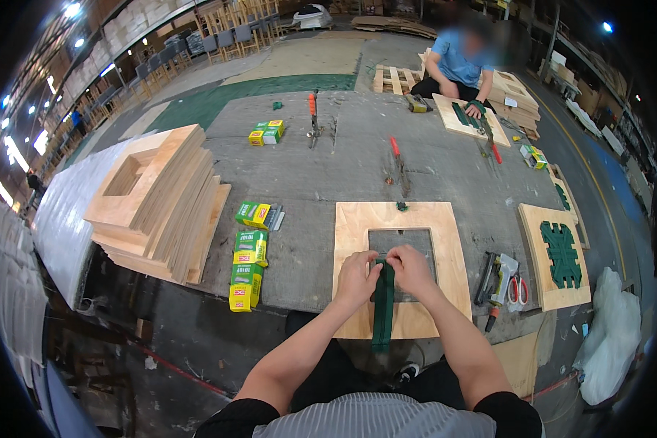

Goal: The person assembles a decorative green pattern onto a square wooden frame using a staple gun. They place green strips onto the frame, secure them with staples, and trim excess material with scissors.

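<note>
The bench [358,157] carries a stack of plywood frames [157,201] at the left and one frame [400,266] in front of the person. A green strap [383,306] lies across that frame's near rail, its tail hanging over the bench edge. Both hands pinch the strap at the opening: left hand [358,277], right hand [410,266]. The step looks like positioning webbing; fixing it would call for the stapler [496,281] lying to the right.
</note>
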{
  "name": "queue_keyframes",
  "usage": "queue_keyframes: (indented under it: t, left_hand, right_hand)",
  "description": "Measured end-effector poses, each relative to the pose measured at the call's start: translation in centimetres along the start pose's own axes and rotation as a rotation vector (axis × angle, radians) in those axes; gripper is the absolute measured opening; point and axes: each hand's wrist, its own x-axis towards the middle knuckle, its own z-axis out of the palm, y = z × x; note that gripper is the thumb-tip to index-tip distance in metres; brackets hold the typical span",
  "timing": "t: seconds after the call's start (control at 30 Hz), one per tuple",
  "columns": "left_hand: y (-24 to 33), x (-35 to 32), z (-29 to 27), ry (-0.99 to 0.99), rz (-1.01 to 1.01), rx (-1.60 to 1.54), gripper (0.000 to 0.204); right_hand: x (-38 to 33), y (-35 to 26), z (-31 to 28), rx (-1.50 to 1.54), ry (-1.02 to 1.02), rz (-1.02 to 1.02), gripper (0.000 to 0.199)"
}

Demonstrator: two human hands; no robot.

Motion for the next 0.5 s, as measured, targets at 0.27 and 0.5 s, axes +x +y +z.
queue_keyframes:
  t: [0.27, 0.5]
  left_hand:
    - [-3.5, -0.7, 1.4, -0.156, 0.144, 0.31, 0.044]
    - [-4.0, -0.7, 1.4, -0.192, 0.163, 0.393, 0.035]
  right_hand:
    - [8.6, 5.9, 3.2, -0.101, -0.096, 0.254, 0.011]
    - [12.3, 6.6, 5.1, -0.17, -0.054, 0.204, 0.01]
